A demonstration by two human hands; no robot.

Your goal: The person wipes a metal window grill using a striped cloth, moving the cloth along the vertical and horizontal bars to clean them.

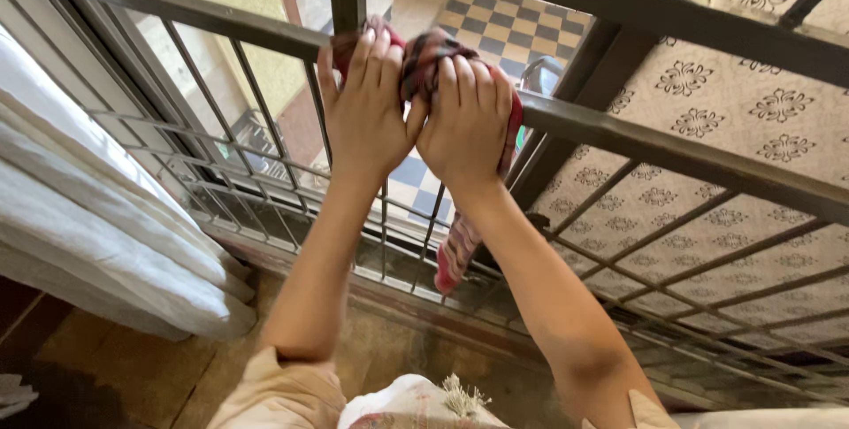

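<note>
Both my hands are raised to a dark metal window grille and grip a red checked cloth bunched against its horizontal bar. My left hand holds the left part of the bundle, fingers folded over it. My right hand clasps the right part, touching the left hand. A loose end of the cloth hangs down behind my right forearm, in front of the lower bars.
White curtains hang at the left beside the grille. Through the bars I see a checked tile floor far below and a patterned beige surface to the right. A pale fringed cloth lies near my chest.
</note>
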